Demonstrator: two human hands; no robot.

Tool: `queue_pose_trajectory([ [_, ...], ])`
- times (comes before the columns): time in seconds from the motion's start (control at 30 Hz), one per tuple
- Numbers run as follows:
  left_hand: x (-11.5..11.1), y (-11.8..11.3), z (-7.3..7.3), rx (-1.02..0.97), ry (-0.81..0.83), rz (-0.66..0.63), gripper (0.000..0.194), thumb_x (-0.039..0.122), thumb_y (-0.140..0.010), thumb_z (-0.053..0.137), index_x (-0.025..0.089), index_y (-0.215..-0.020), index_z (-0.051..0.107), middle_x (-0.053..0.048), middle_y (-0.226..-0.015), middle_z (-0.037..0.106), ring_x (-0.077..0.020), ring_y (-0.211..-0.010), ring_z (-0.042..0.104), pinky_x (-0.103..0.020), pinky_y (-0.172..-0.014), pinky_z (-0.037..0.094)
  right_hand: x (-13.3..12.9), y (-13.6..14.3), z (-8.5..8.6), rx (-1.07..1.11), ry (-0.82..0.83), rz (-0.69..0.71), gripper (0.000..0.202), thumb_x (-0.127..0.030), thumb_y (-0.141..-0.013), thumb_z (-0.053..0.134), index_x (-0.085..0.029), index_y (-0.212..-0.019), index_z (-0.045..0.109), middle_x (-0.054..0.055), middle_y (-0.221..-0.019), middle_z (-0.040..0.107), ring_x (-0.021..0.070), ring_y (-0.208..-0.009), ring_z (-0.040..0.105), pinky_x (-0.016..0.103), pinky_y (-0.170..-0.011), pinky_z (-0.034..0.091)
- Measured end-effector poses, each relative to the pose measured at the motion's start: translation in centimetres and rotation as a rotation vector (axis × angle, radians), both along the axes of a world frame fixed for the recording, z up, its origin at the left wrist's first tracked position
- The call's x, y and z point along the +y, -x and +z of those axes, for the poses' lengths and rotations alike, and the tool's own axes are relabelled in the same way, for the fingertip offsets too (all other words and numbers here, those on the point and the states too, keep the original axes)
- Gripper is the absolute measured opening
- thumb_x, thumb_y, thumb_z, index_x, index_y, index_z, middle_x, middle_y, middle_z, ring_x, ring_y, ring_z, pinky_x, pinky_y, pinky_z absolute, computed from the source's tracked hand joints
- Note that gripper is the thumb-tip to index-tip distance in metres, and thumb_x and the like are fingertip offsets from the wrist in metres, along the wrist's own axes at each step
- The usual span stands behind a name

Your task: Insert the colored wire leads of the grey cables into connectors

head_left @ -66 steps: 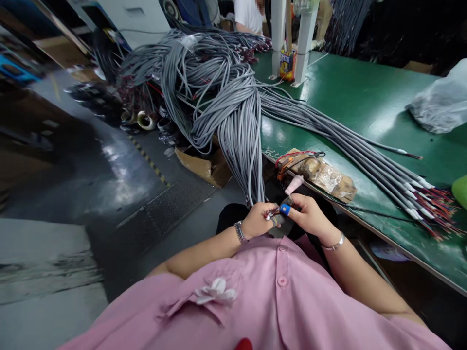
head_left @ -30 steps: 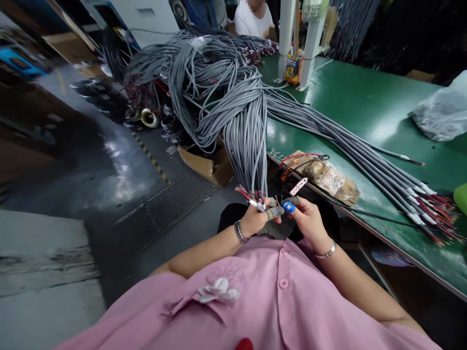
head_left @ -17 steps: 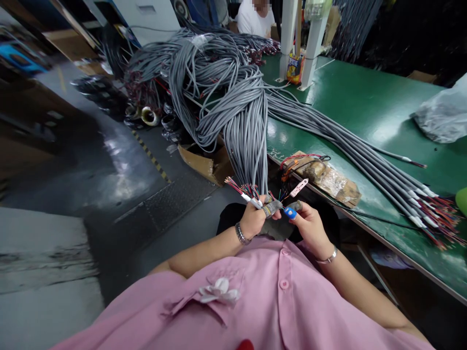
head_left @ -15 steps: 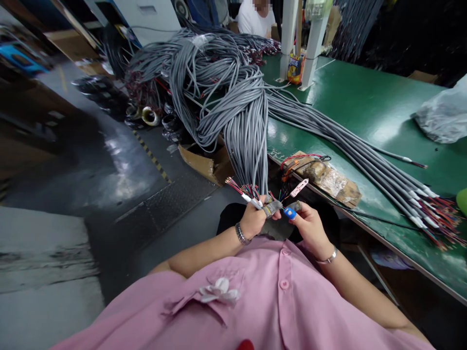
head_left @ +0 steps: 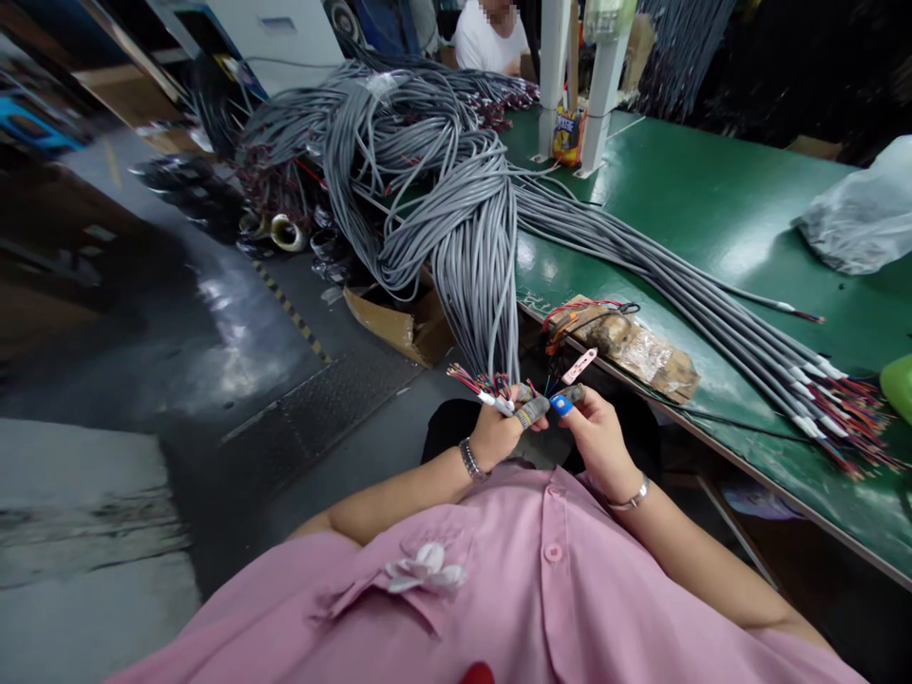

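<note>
Thin coloured wires fan out of white-wrapped cable ends in front of my chest. My left hand is closed around these cable ends, with grey finger covers on some fingers. Close beside it, my right hand pinches at the wires, a blue cover on the thumb and a grey one on the index finger. The fingertips of both hands nearly meet; the exact wire between them is too small to make out. A thick bundle of grey cables hangs down from the bench edge to just behind my hands.
On the green bench a second row of grey cables ends in bared coloured wires. A taped wooden block sits at the bench edge. A plastic bag lies right, a cardboard box below. Someone in white sits behind.
My right hand has moved slightly closer to my left, its thumb and index finger now nearer together at the wires. The whole view has shifted a little.
</note>
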State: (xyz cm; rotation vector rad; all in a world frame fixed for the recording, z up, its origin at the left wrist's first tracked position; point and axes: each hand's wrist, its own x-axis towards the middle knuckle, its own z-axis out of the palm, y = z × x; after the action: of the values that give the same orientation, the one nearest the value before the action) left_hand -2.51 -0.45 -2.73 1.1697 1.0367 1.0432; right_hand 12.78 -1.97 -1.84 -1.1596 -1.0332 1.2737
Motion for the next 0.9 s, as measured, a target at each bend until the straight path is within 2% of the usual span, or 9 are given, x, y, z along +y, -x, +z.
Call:
queue_pose_trajectory([
  [0.13,0.2,0.0,-0.5,-0.064,0.001,0.014,0.031,0.044,-0.078,0.07,0.014,-0.074,0.064,-0.003,-0.064,0.068,-0.0129,-0.058,0.063,-0.024,-0.057,0.051,-0.3,-0.2,-0.4,0.039,0.003,-0.01,0.019,-0.037,-0.076,0.073,-0.02,-0.077,0.065,-0.001,-0.072,0.061,0.0127,-0.064,0.052,0.026,-0.062,0.044],
  [0.3,0.1,0.0,-0.6,-0.078,0.006,0.045,0.032,0.045,-0.077,0.07,0.014,-0.073,0.064,-0.003,-0.063,0.067,-0.0128,-0.056,0.062,-0.024,-0.055,0.05,-0.2,-0.4,-1.2,0.147,0.094,0.007,0.019,-0.037,-0.077,0.072,-0.02,-0.077,0.063,-0.003,-0.065,0.055,0.0112,-0.058,0.048,0.026,-0.062,0.044],
  [0.47,-0.1,-0.1,0.0,-0.002,0.017,0.024,0.032,0.045,-0.077,0.071,0.014,-0.073,0.061,-0.002,-0.06,0.066,-0.012,-0.054,0.061,-0.024,-0.056,0.05,0.0,-0.1,-0.3,0.125,0.079,0.023,0.026,-0.043,-0.074,0.073,-0.02,-0.081,0.063,-0.002,-0.07,0.058,0.012,-0.062,0.049,0.026,-0.06,0.043],
  [0.63,-0.1,-0.1,0.4,0.061,0.011,-0.016,0.033,0.046,-0.077,0.07,0.014,-0.071,0.061,-0.003,-0.061,0.066,-0.0126,-0.054,0.062,-0.025,-0.056,0.051,0.3,0.3,0.5,0.109,0.09,-0.031,0.029,-0.041,-0.066,0.079,-0.019,-0.073,0.061,-0.001,-0.067,0.058,0.0122,-0.061,0.048,0.026,-0.057,0.041],
  [0.77,-0.1,-0.2,0.2,0.055,-0.001,-0.003,0.033,0.046,-0.078,0.069,0.014,-0.074,0.062,-0.003,-0.061,0.066,-0.0128,-0.055,0.062,-0.025,-0.056,0.052,0.1,0.4,0.1,0.107,0.074,-0.048,0.024,-0.038,-0.069,0.076,-0.02,-0.07,0.06,-0.002,-0.066,0.058,0.012,-0.06,0.047,0.026,-0.058,0.041],
  [0.9,0.0,-0.3,-0.2,0.008,-0.008,-0.007,0.033,0.046,-0.078,0.069,0.014,-0.075,0.063,-0.003,-0.063,0.067,-0.0128,-0.056,0.062,-0.025,-0.056,0.051,0.0,0.6,-0.6,0.243,0.099,-0.036,0.022,-0.034,-0.072,0.074,-0.02,-0.069,0.057,-0.004,-0.061,0.054,0.0107,-0.057,0.045,0.026,-0.058,0.039],
])
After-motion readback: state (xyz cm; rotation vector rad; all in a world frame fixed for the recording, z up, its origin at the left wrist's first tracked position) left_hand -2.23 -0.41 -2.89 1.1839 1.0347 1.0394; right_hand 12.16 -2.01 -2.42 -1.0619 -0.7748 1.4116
